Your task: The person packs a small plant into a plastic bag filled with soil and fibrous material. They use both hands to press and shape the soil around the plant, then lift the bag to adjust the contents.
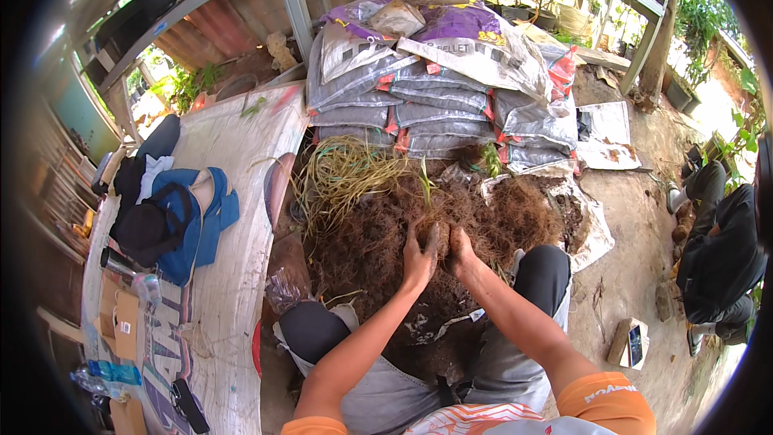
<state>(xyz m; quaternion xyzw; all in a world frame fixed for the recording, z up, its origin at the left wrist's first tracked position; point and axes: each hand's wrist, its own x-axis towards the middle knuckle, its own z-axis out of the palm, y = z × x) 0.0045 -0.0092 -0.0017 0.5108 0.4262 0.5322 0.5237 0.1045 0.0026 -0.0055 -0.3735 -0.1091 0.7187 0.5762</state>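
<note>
Between my left hand [420, 256] and my right hand [462, 253] is a brown fibrous clump [436, 240], pressed from both sides. A young plant's green shoot [426, 185] rises just beyond it and appears to grow out of it. Both hands have their fingers curled round the clump, and dirt marks the left fingers. Under and around them spreads a heap of dark brown fibre [366, 229], part of it on a white sack [594, 229]. Behind the heap's left side lies a tangle of yellow-green strings [350, 173].
Filled grey sacks [443, 117] are stacked behind the heap. To the left, a pale board [233, 193] carries a blue cloth bag [197, 217], a black cap, bottles and a phone. At right, a phone [635, 346] rests on a block; another person in dark clothes [729, 242] is there.
</note>
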